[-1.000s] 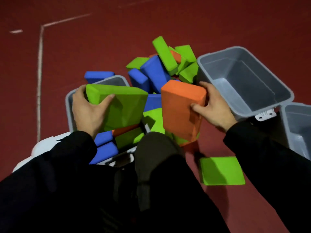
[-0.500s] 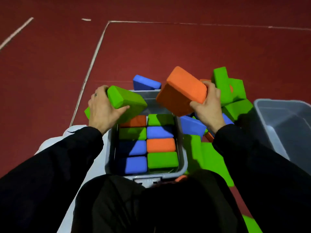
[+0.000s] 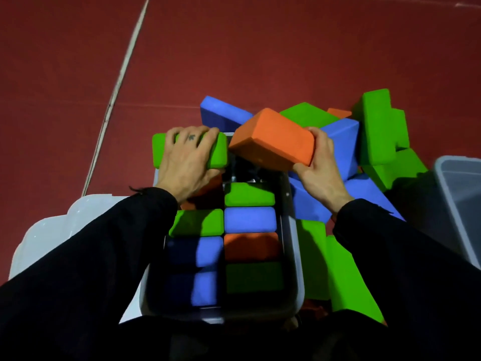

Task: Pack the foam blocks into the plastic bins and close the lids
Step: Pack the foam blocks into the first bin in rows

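Note:
A grey plastic bin stands right in front of me, holding two rows of green, blue and orange foam blocks on edge. My left hand grips a green block from above, over the bin's far left corner. My right hand holds an orange block tilted above the bin's far right end, where a gap shows. The two held blocks nearly touch.
A loose pile of green and blue blocks lies on the red floor to the right of the bin. A second grey bin stands at the right edge. A white lid lies to the left, under my sleeve. A white line crosses the floor.
Both hands have lowered their blocks toward the far end of the bin. The green block has turned flat under my left hand, and the orange one has come down closer to it.

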The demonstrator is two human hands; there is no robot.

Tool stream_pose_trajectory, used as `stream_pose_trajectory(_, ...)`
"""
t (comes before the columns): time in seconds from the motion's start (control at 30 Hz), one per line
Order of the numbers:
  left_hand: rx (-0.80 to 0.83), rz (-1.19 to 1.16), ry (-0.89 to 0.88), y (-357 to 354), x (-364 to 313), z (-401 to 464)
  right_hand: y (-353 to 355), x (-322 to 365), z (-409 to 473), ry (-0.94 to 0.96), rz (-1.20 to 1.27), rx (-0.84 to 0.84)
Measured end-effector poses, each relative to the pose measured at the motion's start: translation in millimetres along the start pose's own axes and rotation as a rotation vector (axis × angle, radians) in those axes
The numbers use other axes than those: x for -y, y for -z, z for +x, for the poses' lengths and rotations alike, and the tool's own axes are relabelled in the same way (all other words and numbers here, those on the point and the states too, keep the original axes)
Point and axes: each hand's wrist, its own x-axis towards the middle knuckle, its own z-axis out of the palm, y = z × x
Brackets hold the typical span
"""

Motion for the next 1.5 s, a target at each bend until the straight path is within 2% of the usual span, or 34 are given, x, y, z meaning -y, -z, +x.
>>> stream_pose_trajectory(0.17,-0.014,0.037,0.013,6,16,9,6,-11,16,-0.029,0.027,0.011)
stream_pose_trajectory(0.3,0.047,0.068,0.062,16,29,25,5,-15,18,-0.043,0.004,0.082)
stream_pose_trajectory(0.4,0.077,0.007,0.165,26,37,36,-1,-15,22,-0.086,0.033,0.102)
stream_pose_trajectory(0.53,0.12,-0.057,0.144,22,42,37,-9,-9,23,-0.124,0.038,0.076)
stream_pose_trajectory(0.6,0.085,-0.077,0.168,17,41,34,-17,-4,19,-0.087,0.01,0.068)
stream_pose_trajectory(0.7,0.008,-0.022,0.106,10,35,31,-32,-1,18,-0.049,-0.042,0.076)
stream_pose_trajectory(0.8,-0.042,0.099,-0.012,4,25,16,-37,2,24,-0.098,-0.051,0.038)
stream_pose_trajectory(0.87,-0.032,0.074,-0.008,-4,22,1,-35,1,26,-0.094,-0.122,0.04)
stream_pose_trajectory(0.93,0.001,0.027,0.041,-8,26,-6,-30,-3,27,-0.05,-0.211,0.112)
stream_pose_trajectory(1.2,0.268,-0.059,-0.061,-46,31,16,-50,-8,47,-0.041,-0.38,0.416)
stream_pose_trajectory(1.3,0.28,-0.016,0.105,-75,21,-1,-71,-12,48,-0.047,-0.479,0.455)
stream_pose_trajectory(1.4,0.404,-0.054,0.312,-96,14,-12,-94,-17,50,0.015,-0.613,0.461)
stream_pose_trajectory(1.5,0.463,-0.132,0.278,-112,21,-18,-113,-29,51,0.107,-0.845,0.357)
